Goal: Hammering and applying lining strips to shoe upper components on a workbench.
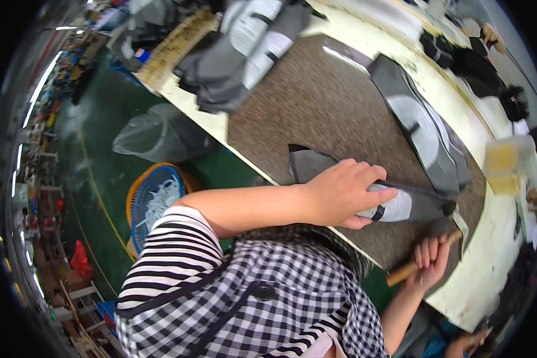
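My left hand [353,194] lies across a dark grey fabric piece [313,164] with a light grey panel and a small black tab, its fingers bent over the panel. The piece rests on a brown mat on the worktable, its right end tapering to a dark tip. Close to that tip, my right hand [432,259] is closed round the wooden handle of a hammer [403,273]. Its metal head is up near the tip; whether the two touch, I cannot tell. A similar grey piece [420,122] lies farther back on the mat.
More grey pieces are heaped [244,53] at the table's far left, beside a worn board [176,51]. A translucent yellowish container [510,158] stands at the right. Left of the table are a clear plastic bag [155,134] and a blue basket [138,206] holding pale scraps.
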